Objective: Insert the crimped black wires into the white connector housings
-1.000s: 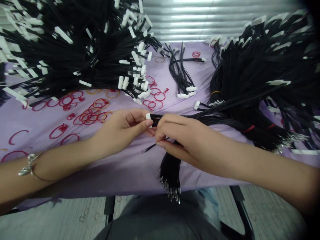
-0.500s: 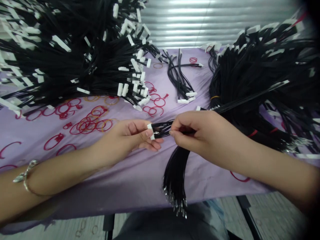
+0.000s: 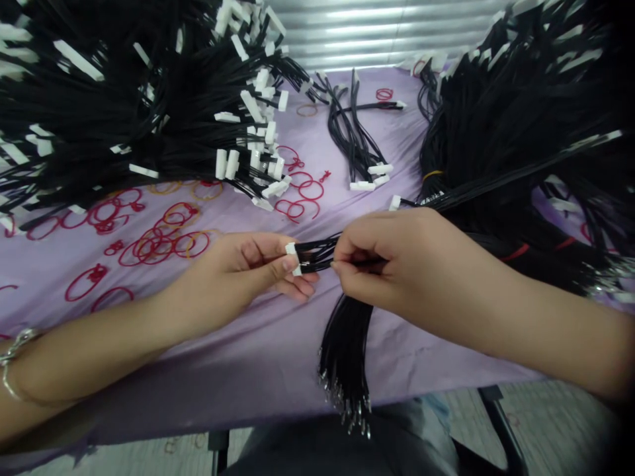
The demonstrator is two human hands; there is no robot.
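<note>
Black wire bundle stays clamped as a moment earlier: left hand pinching its white connectors, right hand gripping the wires just beside, above the lilac-covered tabletop.

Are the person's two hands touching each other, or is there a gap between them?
Apart: the head view shows a gap between the left hand and the right hand, bridged only by black wires.
</note>
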